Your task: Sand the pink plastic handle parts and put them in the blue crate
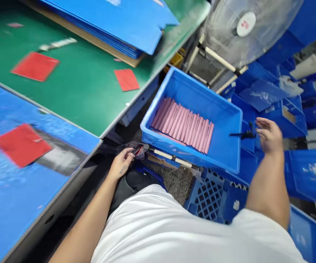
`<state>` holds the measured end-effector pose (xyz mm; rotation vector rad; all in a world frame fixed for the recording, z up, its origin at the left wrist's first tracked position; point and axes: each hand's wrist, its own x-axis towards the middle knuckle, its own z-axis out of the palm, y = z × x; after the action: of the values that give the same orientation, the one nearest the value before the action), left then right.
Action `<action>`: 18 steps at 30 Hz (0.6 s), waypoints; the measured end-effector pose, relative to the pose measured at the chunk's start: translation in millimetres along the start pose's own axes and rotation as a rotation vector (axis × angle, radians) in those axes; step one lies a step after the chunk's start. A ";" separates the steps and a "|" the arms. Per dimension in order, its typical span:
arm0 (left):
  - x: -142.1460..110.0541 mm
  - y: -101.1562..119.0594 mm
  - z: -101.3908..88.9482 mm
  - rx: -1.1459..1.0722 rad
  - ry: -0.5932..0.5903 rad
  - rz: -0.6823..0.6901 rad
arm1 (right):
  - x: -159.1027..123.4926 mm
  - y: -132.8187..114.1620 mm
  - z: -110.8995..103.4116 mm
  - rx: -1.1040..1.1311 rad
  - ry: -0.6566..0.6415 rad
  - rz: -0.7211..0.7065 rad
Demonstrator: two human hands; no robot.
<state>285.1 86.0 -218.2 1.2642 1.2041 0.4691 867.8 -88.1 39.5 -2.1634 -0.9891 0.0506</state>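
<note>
My left hand (121, 163) is low beside the table edge, its fingers curled together next to a crumpled clear plastic bag (139, 150) with dark and red contents. What the fingers pinch, if anything, is too small to tell. To the right, my right hand (270, 136) is raised with bent fingers apart. Just off its fingertips a thin black tool (246, 134) crosses the rim of a blue bin (226, 113); whether they touch it is unclear. Inside the bin, a row of pink folded pieces (184, 124) stands tightly packed along the near left side.
A green-topped table (86, 91) is at left, with red square sheets (36, 66) and a stack of blue boards (119, 23). Behind the bin stands a large fan (245, 27). More blue crates (311, 175) crowd the right; a blue lattice pallet (209, 195) lies below.
</note>
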 end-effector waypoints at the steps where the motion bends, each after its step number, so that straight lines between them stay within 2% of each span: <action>1: 0.7 -0.3 1.4 -0.020 0.002 0.009 | 5.6 -25.7 3.4 -0.010 0.068 -0.077; 3: 3.8 -0.8 4.4 -0.053 0.021 0.032 | 18.5 -86.5 27.9 -0.069 0.114 -0.257; 5: 6.5 -1.2 7.0 -0.082 0.031 0.056 | 32.4 -155.0 79.8 -0.126 -0.018 -0.436; 7: 7.5 -1.9 8.6 -0.107 0.038 0.079 | 48.4 -223.6 153.8 -0.121 -0.215 -0.593; 8: 7.4 -2.5 9.0 -0.118 0.041 0.088 | 57.4 -255.9 194.7 -0.129 -0.275 -0.670; 10: 7.0 -3.9 9.5 -0.140 0.042 0.104 | 75.0 -312.8 273.6 -0.176 -0.350 -0.780; 11: 6.9 -4.7 9.6 -0.150 0.042 0.111 | 82.5 -336.5 307.9 -0.307 -0.353 -0.814; 12: 7.2 -5.5 9.7 -0.160 0.044 0.119 | 88.3 -356.3 337.1 -0.413 -0.354 -0.821; 14: 9.0 -6.9 10.1 -0.179 0.050 0.135 | 94.4 -383.8 378.7 -0.588 -0.358 -0.809; 16: 12.0 -7.3 10.9 -0.201 0.055 0.148 | 94.4 -397.3 400.1 -0.645 -0.374 -0.802; 18: 15.3 -6.8 11.6 -0.223 0.050 0.155 | 91.7 -402.7 405.2 -0.641 -0.392 -0.830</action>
<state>298.6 91.1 -232.5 1.1635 1.0664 0.7319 545.9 392.6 29.0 -2.1209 -2.3142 -0.2841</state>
